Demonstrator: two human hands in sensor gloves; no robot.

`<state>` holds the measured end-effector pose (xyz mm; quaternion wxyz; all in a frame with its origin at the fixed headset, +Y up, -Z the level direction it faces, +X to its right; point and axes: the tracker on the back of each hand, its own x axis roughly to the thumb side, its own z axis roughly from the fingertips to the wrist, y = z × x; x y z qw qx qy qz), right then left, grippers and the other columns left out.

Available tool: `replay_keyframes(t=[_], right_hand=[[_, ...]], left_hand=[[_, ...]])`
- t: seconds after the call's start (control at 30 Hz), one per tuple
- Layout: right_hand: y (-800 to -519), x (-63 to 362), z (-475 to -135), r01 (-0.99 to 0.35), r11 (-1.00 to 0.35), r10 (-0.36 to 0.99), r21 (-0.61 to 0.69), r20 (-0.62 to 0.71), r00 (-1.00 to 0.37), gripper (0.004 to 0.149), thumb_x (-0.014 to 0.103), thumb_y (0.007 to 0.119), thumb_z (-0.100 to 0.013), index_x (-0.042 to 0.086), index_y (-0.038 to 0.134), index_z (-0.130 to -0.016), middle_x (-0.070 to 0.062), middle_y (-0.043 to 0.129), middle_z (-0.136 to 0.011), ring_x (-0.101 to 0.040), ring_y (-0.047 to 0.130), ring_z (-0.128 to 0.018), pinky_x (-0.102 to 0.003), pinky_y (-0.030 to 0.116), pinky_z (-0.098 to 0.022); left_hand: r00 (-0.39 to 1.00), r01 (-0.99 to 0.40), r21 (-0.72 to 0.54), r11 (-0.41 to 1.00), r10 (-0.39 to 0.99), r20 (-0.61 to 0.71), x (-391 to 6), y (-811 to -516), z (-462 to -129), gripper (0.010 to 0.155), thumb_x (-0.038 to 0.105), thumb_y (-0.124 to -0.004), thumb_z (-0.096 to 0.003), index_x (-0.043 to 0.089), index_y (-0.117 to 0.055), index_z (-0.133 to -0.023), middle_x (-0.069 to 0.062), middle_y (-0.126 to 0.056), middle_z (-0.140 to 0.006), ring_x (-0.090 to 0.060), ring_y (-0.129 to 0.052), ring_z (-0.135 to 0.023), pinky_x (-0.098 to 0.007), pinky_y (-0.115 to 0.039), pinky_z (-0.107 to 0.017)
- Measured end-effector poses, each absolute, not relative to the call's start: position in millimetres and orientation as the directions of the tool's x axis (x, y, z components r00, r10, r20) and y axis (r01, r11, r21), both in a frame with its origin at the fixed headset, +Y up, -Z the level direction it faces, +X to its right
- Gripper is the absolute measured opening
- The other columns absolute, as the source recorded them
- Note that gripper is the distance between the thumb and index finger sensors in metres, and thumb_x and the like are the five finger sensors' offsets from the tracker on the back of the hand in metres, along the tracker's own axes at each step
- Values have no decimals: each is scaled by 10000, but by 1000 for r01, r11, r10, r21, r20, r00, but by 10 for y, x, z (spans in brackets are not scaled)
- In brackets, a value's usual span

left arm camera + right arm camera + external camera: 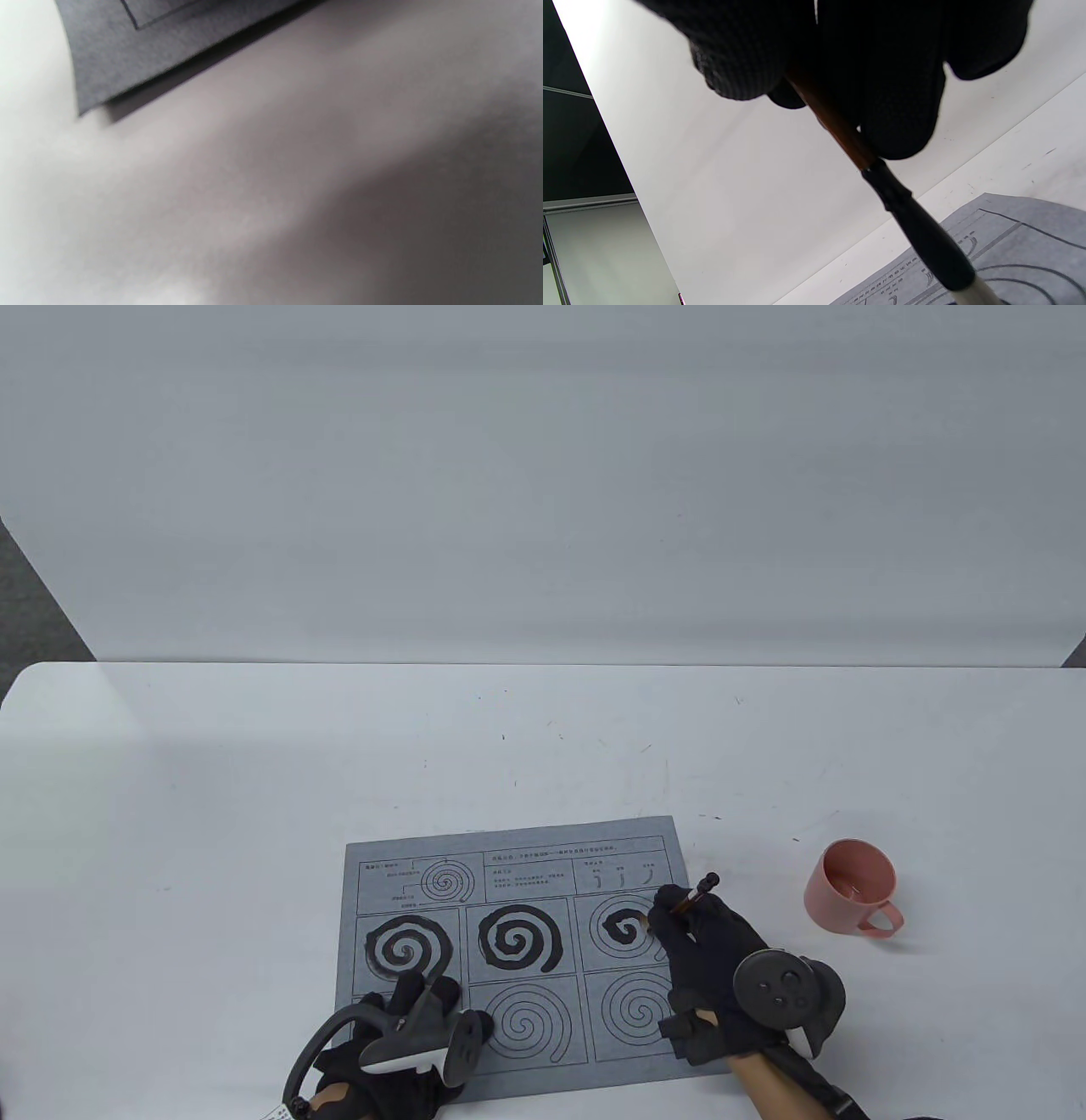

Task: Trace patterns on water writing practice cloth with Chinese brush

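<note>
A grey practice cloth (517, 899) printed with spiral patterns lies on the white table near the front edge. Its two left upper spirals are painted black; the upper right spiral (624, 929) is painted only at its centre. My right hand (708, 963) grips a brown Chinese brush (691, 897), tip on that spiral. In the right wrist view the fingers (899, 106) pinch the brush shaft (835, 125) above the cloth (1022, 241). My left hand (407, 1035) rests on the cloth's lower left corner; its wrist view shows only a cloth corner (127, 55).
A pink mug (853, 897) with water stands on the table (254, 814) to the right of the cloth, handle toward the front right. A white backdrop rises behind the table.
</note>
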<state>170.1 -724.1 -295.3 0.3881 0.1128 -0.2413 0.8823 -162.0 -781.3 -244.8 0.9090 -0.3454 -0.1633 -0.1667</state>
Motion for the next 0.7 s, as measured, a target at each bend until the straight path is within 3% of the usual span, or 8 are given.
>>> replay_keyframes(t=[0.7], right_hand=[[-7239, 1693, -2953, -733, -589, 621, -339, 390, -680, 345, 329, 844, -470, 137, 873, -754, -179, 983, -710, -350, 1038, -511, -611, 755, -503]], left_hand=[[891, 416, -573, 706, -190, 412, -1620, -7813, -2448, 738, 563, -364, -387, 551, 202, -859, 16, 275, -1025, -421, 141, -1047, -701, -188, -777]])
